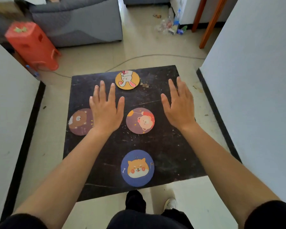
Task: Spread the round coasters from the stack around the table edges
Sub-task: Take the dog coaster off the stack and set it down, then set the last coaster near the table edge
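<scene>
A small black square table [163, 154] carries several round cartoon coasters. An orange rabbit coaster [127, 79] lies at the far edge, a blue dog coaster [137, 168] at the near edge. A purple bear coaster [80, 121] sits at the left edge, partly hidden under my left hand. A purple lion coaster [140, 120] rests in the middle. My left hand [106, 108] hovers flat, fingers apart, holding nothing. My right hand [180, 105] is also spread open over the table's right side, empty.
White walls [254, 80] flank the table closely on both sides. A red plastic stool [31, 45] stands at the far left, a grey sofa [78, 22] behind it. A cable [139, 57] runs across the floor beyond the table. Litter and wooden table legs [210, 25] lie far right.
</scene>
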Demonstrator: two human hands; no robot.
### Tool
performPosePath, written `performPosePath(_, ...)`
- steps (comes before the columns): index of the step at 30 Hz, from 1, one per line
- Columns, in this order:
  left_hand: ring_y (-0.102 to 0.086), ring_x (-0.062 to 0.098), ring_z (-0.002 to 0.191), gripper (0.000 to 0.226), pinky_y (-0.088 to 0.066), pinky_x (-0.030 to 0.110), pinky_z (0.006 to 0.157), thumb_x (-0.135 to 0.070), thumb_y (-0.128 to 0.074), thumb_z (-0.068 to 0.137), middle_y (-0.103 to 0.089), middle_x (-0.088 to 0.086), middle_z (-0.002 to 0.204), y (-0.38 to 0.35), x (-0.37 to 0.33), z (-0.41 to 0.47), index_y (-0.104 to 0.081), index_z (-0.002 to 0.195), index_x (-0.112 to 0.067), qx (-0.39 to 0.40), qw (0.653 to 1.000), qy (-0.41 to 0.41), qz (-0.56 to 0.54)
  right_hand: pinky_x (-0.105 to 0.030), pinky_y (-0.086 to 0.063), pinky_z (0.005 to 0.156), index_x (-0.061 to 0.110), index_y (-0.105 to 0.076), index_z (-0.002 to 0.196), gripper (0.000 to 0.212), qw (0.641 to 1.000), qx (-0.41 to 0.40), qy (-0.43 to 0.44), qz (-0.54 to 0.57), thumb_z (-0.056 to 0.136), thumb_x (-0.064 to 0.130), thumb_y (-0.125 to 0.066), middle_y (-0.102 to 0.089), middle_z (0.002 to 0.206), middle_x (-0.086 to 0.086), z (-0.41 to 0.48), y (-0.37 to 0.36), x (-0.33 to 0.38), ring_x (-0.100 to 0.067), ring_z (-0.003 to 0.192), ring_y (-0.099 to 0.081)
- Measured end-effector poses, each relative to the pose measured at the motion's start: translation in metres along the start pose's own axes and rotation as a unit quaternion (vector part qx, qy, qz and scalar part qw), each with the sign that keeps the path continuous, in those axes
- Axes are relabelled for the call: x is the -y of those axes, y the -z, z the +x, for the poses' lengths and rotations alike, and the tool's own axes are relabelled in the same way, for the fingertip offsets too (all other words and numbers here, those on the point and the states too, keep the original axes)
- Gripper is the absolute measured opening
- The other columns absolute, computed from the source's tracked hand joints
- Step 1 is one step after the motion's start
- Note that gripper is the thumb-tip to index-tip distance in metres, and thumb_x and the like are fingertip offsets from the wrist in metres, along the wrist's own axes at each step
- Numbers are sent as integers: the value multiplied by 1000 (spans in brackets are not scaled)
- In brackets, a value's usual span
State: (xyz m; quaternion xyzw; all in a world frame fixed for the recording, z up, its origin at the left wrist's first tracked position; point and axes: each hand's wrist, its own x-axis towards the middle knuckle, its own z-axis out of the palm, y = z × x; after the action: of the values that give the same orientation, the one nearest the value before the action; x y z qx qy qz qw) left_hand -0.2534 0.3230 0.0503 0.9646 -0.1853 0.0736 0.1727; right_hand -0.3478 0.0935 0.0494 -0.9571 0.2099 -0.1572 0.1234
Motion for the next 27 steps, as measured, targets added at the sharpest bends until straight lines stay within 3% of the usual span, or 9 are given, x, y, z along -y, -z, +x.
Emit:
performPosePath(3, -12, 37, 150, 62, -12, 58, 116, -52, -21, 100, -15, 17, 164, 12, -20, 22, -25, 153, -20, -45, 998, -32, -3, -41, -7, 120, 27, -26, 155, 64, 997, -69, 11, -37, 101, 59, -30, -20, 165, -8, 21, 21, -5, -29, 152, -19)
performPosePath(13, -6, 36, 151, 65, -10, 60, 118, -54, -18, 100, -11, 17, 164, -8, -117, 27, -20, 154, -19, 18, 998, -64, 9, -52, -15, 123, 27, -14, 158, 75, 996, -41, 16, -74, 96, 66, -31, -8, 168, -9, 28, 54, -82, -32, 153, -11)
performPosePath(22, 0, 32, 152, 65, -4, 54, 118, -55, -18, 100, -4, 13, 166, -63, -276, 1, -15, 156, -22, -1, 1000, -21, 13, -48, -5, 122, 25, -11, 158, 78, 998, -32, 47, -32, 95, 65, -33, -6, 168, -9, 41, 91, -256, -33, 153, -9)
performPosePath(27, 3, 31, 152, 67, -8, 57, 119, -56, -18, 99, 3, 12, 166, -109, -365, -32, -10, 156, -22, 82, 996, 36, 16, -48, -5, 122, 27, -6, 158, 80, 996, 40, 73, -29, 95, 65, -35, -1, 168, -9, 44, 101, -355, -33, 154, -5)
